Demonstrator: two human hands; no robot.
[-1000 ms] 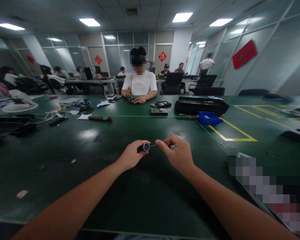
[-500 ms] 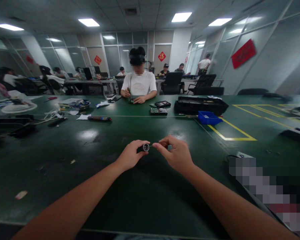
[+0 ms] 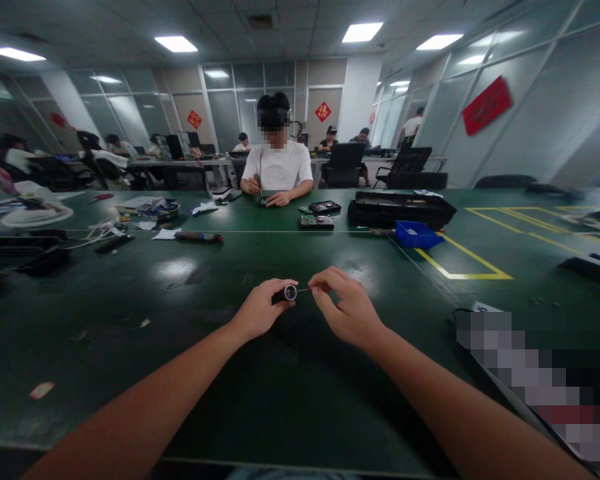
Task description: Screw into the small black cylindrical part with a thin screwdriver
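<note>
My left hand [image 3: 260,308] is closed around a short black cylinder [image 3: 290,293]. Its silver-rimmed round end is turned toward me, and the dark inside shows some detail too small to make out. Just to the right, my right hand [image 3: 347,303] pinches a thin metal rod [image 3: 303,290] between thumb and forefinger. The rod points left at the cylinder's rim; whether its tip touches there I cannot tell. Both hands are held over the green table [image 3: 280,413].
A blue tray [image 3: 418,235] stands beside a long black casing [image 3: 400,210]. Ahead lie a circuit board [image 3: 316,221] and a dark pen-shaped tool [image 3: 199,237]. Across the table sits a person in a white shirt [image 3: 277,167]. A blurred-out object [image 3: 520,373] lies at the right.
My right hand has shifted slightly up and away from the cylinder, so more of the thin rod shows. My left hand keeps its hold with hardly any movement.
</note>
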